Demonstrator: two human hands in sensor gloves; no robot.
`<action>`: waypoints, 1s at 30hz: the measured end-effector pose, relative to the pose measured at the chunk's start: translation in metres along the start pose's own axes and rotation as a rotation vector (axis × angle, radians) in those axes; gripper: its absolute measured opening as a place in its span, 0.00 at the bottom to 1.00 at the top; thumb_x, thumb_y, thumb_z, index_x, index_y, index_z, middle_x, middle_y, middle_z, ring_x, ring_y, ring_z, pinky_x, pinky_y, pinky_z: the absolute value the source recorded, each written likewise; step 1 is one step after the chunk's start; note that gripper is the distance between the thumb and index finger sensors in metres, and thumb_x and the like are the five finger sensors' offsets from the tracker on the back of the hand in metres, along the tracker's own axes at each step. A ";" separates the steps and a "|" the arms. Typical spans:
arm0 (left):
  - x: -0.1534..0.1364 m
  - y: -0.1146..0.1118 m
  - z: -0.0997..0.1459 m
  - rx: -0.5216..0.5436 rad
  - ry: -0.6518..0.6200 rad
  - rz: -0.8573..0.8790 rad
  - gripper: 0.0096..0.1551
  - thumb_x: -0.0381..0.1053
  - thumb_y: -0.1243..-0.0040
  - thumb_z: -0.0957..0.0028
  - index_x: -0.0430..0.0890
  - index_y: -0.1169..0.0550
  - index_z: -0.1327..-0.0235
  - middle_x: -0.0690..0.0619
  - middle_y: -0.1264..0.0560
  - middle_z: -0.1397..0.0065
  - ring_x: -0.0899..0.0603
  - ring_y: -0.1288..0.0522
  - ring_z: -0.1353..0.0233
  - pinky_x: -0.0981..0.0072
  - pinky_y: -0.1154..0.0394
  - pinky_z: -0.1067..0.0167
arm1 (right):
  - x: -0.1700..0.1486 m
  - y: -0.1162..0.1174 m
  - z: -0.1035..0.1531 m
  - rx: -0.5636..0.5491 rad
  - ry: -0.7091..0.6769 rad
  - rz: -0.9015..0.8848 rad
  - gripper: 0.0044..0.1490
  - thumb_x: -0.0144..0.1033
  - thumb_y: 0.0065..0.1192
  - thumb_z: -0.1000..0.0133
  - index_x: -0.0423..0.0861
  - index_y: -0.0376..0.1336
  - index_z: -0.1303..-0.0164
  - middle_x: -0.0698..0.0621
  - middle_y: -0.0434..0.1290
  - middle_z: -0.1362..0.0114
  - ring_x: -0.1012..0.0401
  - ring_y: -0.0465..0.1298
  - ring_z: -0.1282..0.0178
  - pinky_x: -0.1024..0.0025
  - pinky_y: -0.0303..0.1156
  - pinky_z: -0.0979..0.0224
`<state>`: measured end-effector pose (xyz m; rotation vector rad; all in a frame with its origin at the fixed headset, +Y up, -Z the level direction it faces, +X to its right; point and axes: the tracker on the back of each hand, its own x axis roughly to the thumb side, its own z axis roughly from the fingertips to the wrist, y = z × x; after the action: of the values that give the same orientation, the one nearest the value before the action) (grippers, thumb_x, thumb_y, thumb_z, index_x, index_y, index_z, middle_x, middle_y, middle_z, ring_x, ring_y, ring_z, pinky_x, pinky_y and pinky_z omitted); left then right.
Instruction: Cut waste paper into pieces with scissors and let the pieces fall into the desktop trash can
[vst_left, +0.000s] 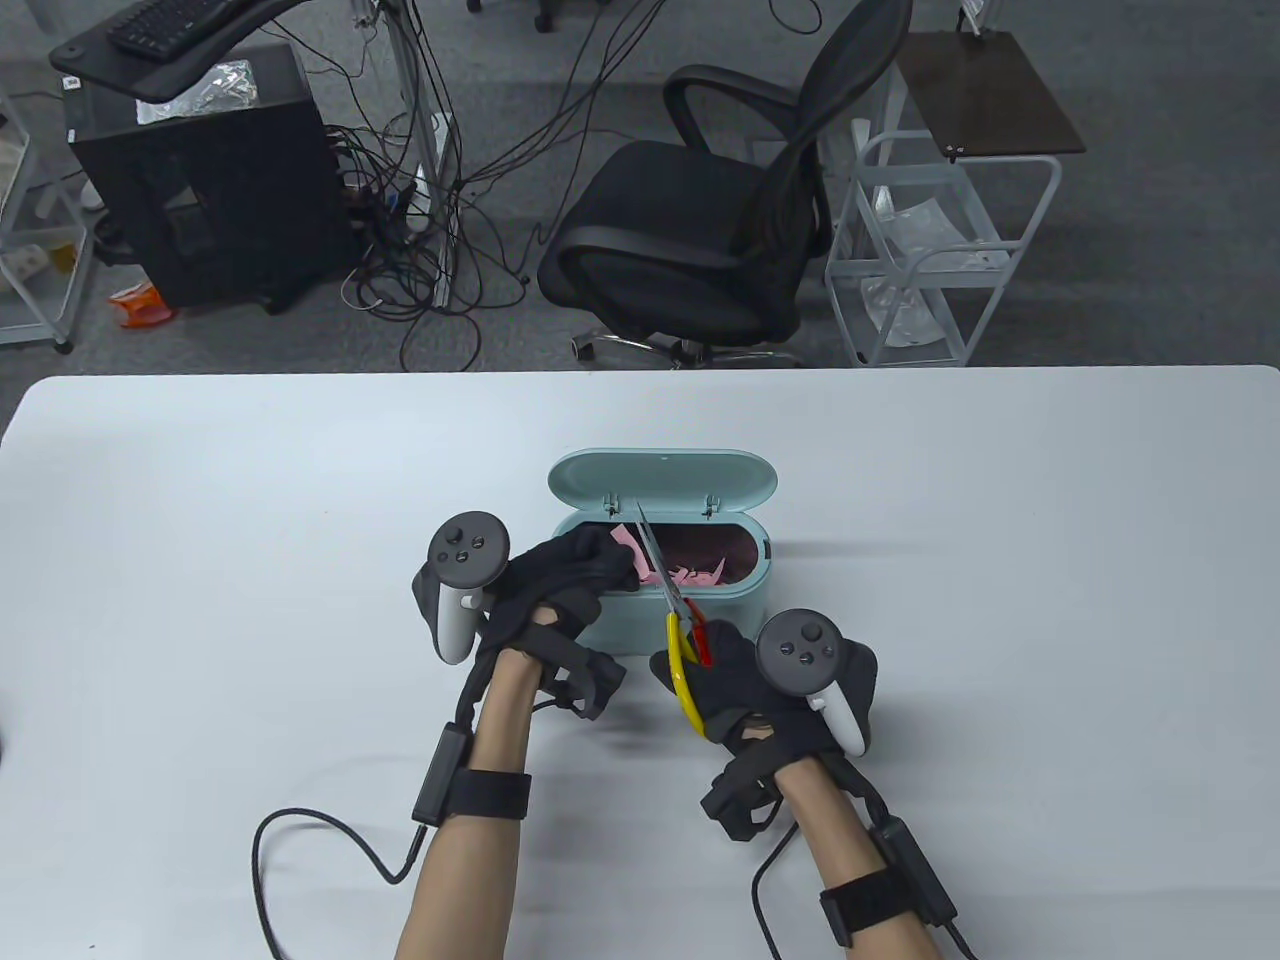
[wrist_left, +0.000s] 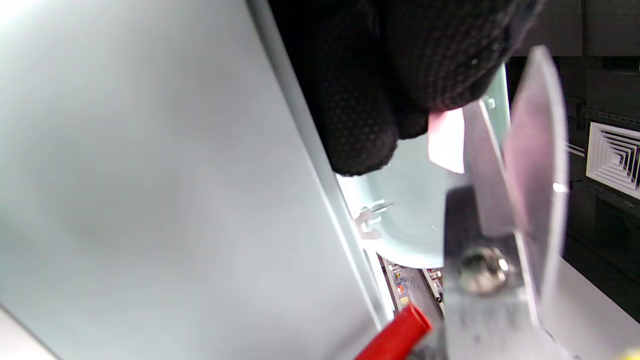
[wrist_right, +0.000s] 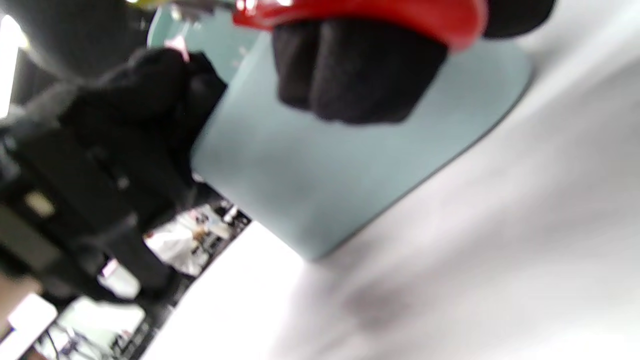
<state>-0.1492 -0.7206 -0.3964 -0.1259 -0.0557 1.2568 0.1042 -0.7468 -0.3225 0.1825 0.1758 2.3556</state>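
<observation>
A pale teal desktop trash can (vst_left: 610, 630) stands mid-table with its lid (vst_left: 662, 480) open at the back and pink scraps (vst_left: 700, 572) inside. My left hand (vst_left: 570, 575) pinches a small piece of pink paper (vst_left: 626, 538) over the can's left end; the same paper (wrist_left: 446, 140) shows under my gloved fingers (wrist_left: 360, 100) in the left wrist view. My right hand (vst_left: 745, 690) grips scissors (vst_left: 672, 600) with red and yellow handles, blades slightly apart over the can at the paper. The red handle (wrist_right: 360, 15) crosses my curled fingers (wrist_right: 355, 75).
The white table (vst_left: 1000, 600) spreads wide on both sides of the can. Cables run from both wrists toward the near edge (vst_left: 300, 830). Beyond the table stand a black office chair (vst_left: 720, 220), a white cart (vst_left: 940, 250) and a black cabinet (vst_left: 210, 190).
</observation>
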 end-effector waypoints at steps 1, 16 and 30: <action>0.000 0.000 0.000 0.004 0.001 0.009 0.21 0.58 0.34 0.54 0.52 0.13 0.51 0.58 0.11 0.50 0.46 0.20 0.33 0.31 0.56 0.26 | 0.000 0.000 0.001 -0.008 0.000 0.024 0.49 0.75 0.54 0.55 0.46 0.61 0.38 0.48 0.74 0.41 0.55 0.80 0.56 0.32 0.57 0.26; -0.002 0.002 0.001 0.019 0.003 0.031 0.20 0.57 0.33 0.52 0.51 0.13 0.52 0.58 0.10 0.51 0.47 0.19 0.34 0.32 0.55 0.26 | 0.002 0.009 0.003 -0.102 -0.035 0.133 0.45 0.69 0.57 0.54 0.44 0.63 0.41 0.50 0.76 0.45 0.56 0.81 0.60 0.37 0.62 0.27; -0.003 0.003 0.000 0.013 0.002 0.034 0.22 0.59 0.33 0.55 0.51 0.12 0.53 0.58 0.10 0.52 0.47 0.18 0.34 0.32 0.55 0.26 | 0.001 -0.001 0.003 -0.158 -0.049 0.084 0.35 0.62 0.63 0.55 0.45 0.71 0.51 0.56 0.82 0.60 0.63 0.84 0.74 0.46 0.71 0.31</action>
<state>-0.1526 -0.7232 -0.3968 -0.1171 -0.0438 1.2911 0.1046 -0.7447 -0.3192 0.1730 -0.0419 2.4334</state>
